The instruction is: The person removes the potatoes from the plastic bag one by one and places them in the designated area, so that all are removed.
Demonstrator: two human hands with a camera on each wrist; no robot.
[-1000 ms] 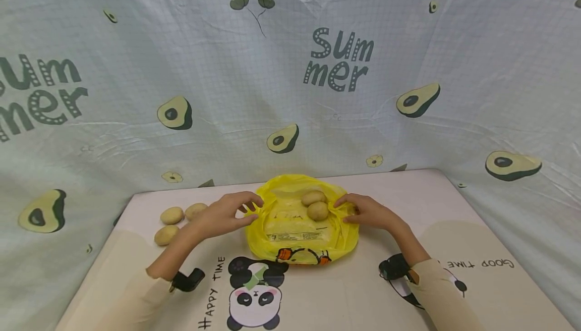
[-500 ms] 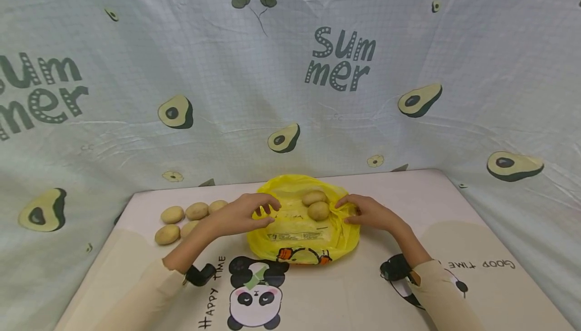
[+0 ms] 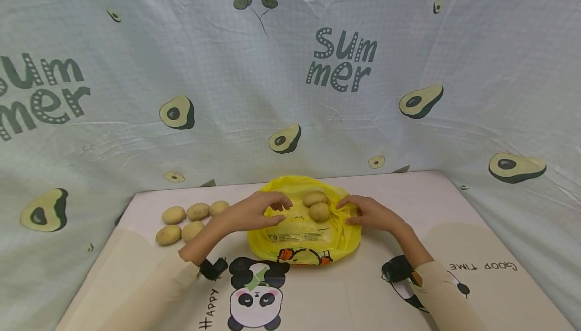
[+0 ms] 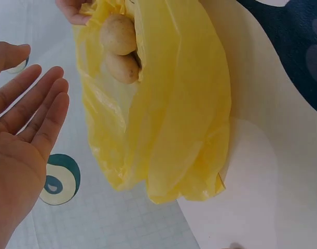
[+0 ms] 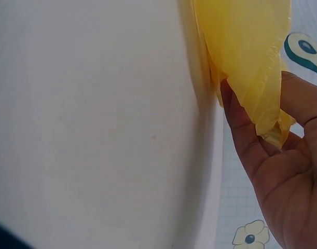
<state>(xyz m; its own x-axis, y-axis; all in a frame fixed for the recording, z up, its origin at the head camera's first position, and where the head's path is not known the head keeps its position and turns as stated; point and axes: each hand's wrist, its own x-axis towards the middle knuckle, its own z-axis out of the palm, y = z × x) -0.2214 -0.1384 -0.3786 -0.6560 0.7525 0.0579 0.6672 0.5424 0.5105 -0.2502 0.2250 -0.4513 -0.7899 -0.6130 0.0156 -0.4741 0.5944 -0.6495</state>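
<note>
A yellow plastic bag (image 3: 299, 250) lies spread on the table with its mouth wide. Two potatoes (image 3: 320, 212) rest inside it toward the right, touching each other. My right hand (image 3: 373, 214) pinches the bag's right edge; in the right wrist view the crumpled film (image 5: 251, 78) runs between thumb and fingers. Over the bag's left side hovers my left hand (image 3: 254, 211), holding nothing. The left wrist view shows that hand's fingers (image 4: 39, 109) extended and apart from the bag, with both potatoes (image 4: 118, 35) visible beyond it.
Several loose potatoes (image 3: 197, 212) lie on the table to the left, partly behind the left forearm. The table cover (image 3: 317, 300) carries a printed panda. Behind the table hangs a curtain (image 3: 227, 94) with avocado prints.
My left hand has moved right, from the bag's left edge to over the bag, uncovering more of the loose potatoes. The right hand keeps its grip on the bag in the same place.
</note>
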